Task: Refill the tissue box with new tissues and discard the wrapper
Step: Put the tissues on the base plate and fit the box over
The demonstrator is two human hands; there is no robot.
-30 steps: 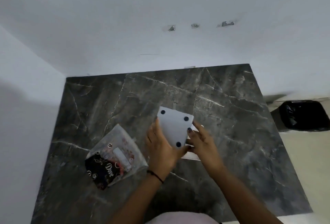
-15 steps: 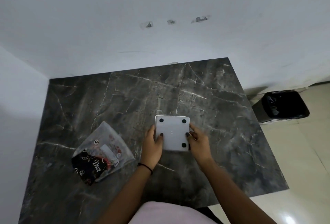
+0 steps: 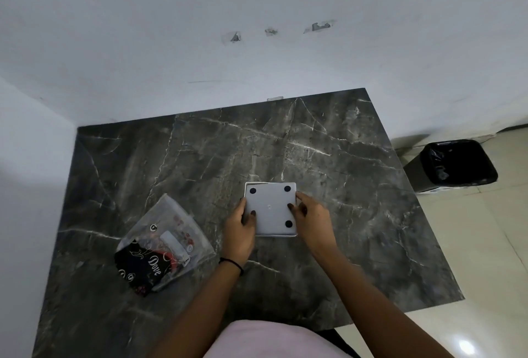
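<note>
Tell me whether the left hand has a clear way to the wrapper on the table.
Probably yes. The wrapper lies just left of the left hand, with only bare table between. That hand would first have to let go of the tissue box.

The only word I can read from here is "Dove", in white script on the black part of the plastic wrapper lying on the table. The wrapper also carries small round white logos and some red print, too small and blurred to make out. The tissue box has a tiny mark at its middle, not legible.
</note>
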